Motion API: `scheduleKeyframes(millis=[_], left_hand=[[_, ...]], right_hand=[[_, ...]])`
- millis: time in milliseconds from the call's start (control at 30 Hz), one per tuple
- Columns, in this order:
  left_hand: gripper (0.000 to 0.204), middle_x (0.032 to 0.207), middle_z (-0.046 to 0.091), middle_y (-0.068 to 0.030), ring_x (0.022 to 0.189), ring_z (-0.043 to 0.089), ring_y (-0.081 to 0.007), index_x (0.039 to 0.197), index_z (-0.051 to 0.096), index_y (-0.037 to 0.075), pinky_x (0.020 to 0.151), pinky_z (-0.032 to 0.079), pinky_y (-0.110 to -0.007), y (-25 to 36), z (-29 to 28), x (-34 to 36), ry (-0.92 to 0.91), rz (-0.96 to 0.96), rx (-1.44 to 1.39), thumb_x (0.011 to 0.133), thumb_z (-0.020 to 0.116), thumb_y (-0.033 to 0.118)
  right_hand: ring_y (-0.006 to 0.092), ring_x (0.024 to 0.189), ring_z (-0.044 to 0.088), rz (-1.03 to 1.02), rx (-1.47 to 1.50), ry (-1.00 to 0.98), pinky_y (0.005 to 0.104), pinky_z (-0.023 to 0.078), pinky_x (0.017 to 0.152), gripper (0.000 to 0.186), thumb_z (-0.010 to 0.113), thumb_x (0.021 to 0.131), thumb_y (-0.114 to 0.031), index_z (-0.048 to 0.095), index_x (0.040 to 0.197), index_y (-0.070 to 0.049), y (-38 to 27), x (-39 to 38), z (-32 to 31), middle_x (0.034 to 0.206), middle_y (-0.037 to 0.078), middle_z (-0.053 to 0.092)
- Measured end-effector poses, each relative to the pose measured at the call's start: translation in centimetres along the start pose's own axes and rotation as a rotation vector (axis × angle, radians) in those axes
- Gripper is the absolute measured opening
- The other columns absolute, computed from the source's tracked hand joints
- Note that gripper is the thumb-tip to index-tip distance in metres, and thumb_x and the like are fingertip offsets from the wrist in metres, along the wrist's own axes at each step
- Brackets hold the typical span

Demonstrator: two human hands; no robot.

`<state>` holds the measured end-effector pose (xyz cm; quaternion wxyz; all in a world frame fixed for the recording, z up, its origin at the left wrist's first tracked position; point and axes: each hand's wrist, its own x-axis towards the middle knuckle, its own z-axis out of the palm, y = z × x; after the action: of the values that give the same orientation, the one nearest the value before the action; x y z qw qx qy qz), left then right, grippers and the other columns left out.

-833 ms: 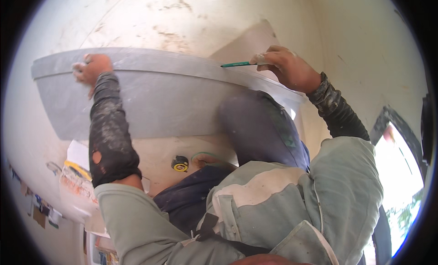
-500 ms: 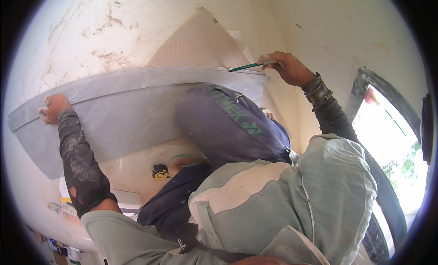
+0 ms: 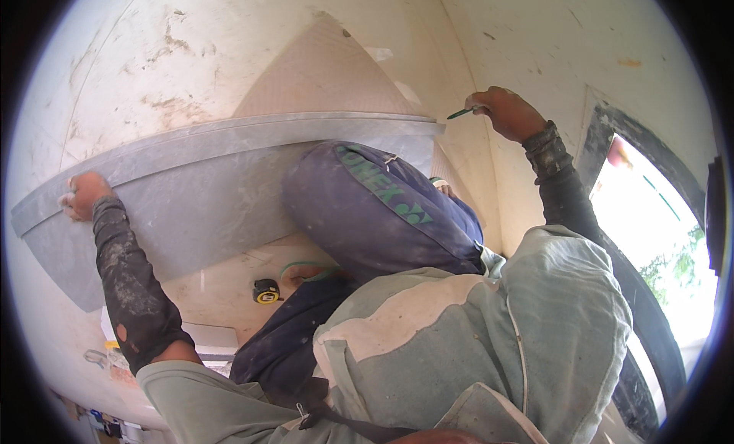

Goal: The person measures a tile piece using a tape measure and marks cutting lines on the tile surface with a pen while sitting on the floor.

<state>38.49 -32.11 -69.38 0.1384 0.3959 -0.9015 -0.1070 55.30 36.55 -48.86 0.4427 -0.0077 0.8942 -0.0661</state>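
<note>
A long grey tile strip (image 3: 229, 139) lies across a wider grey tile (image 3: 199, 207) in front of me. At the far left, my left hand (image 3: 86, 195) grips the strip, fingers curled at its lower edge. Up on the right, my right hand (image 3: 511, 111) is closed around a thin green pencil (image 3: 460, 113). The pencil's tip points left, a little beyond the strip's right end and apart from it. My bent knee (image 3: 344, 191) covers part of the wider tile.
Behind the strip a beige ribbed tile (image 3: 321, 77) shows as a triangle. A black and yellow tape measure (image 3: 265, 291) sits on the floor beside my leg. To the right stands a dark-framed opening (image 3: 650, 230) with daylight. Pale, stained walls or floor surround the tiles.
My right hand has lifted the pencil off the strip's far edge and moved to the right. The left hand keeps its grip on the strip. The view has shifted slightly.
</note>
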Motion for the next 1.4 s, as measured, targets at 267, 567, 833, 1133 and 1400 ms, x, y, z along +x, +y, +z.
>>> scheduleKeyframes(millis=[267,567,833,1133,1400], left_hand=[[0.071,0.152,0.031,-0.0289,0.142,0.027,-0.0381,0.144,0.032,-0.013,0.117,0.026,-0.044,2.2,-1.0,-1.8,-0.05,-0.034,-0.063,0.096,0.039,0.039],[0.072,0.153,0.028,-0.0286,0.142,0.027,-0.0371,0.145,0.03,-0.014,0.118,0.022,-0.044,2.8,-1.2,-2.2,-0.04,-0.046,-0.072,0.097,0.038,0.039],[0.073,0.153,0.028,-0.029,0.143,0.025,-0.0377,0.145,0.028,-0.014,0.118,0.022,-0.044,2.4,-0.2,-2.2,-0.036,-0.03,-0.084,0.097,0.04,0.039],[0.072,0.153,0.027,-0.0291,0.143,0.025,-0.0375,0.146,0.028,-0.012,0.117,0.026,-0.044,2.3,-1.0,-1.9,-0.044,-0.064,-0.062,0.098,0.04,0.04],[0.069,0.15,0.036,-0.0277,0.141,0.03,-0.0387,0.144,0.034,-0.012,0.117,0.025,-0.045,2.8,-0.1,-2.1,-0.045,-0.026,-0.064,0.097,0.038,0.039]], right_hand=[[0.0322,0.096,0.06,-0.017,-0.051,-0.07,0.0434,0.048,0.082,0.012,0.059,0.093,-0.013,0.064,0.104,-0.014,-3.3,0.9,-0.4,0.093,0.012,0.061],[0.0329,0.088,0.063,-0.16,-0.042,-0.053,0.0444,0.049,0.077,0.014,0.058,0.088,-0.004,0.065,0.099,-0.009,-5.9,3.6,-1.2,0.085,0.013,0.065],[0.0333,0.086,0.064,-0.461,0.05,-0.156,0.0418,0.051,0.077,0.017,0.059,0.084,0.003,0.065,0.097,-0.006,-13.4,11.6,-4.8,0.086,0.012,0.067],[0.0278,0.073,0.066,-0.756,0.178,0.07,0.0389,0.054,0.067,0.01,0.059,0.087,-0.01,0.065,0.089,-0.001,-19.9,14.5,-8.5,0.081,0.011,0.069],[0.0261,0.061,0.051,-0.043,0.235,0.56,0.037,0.045,0.06,0.011,0.063,0.08,-0.013,0.058,0.083,-0.004,-4.9,5.7,0.4,0.068,0.011,0.055]])
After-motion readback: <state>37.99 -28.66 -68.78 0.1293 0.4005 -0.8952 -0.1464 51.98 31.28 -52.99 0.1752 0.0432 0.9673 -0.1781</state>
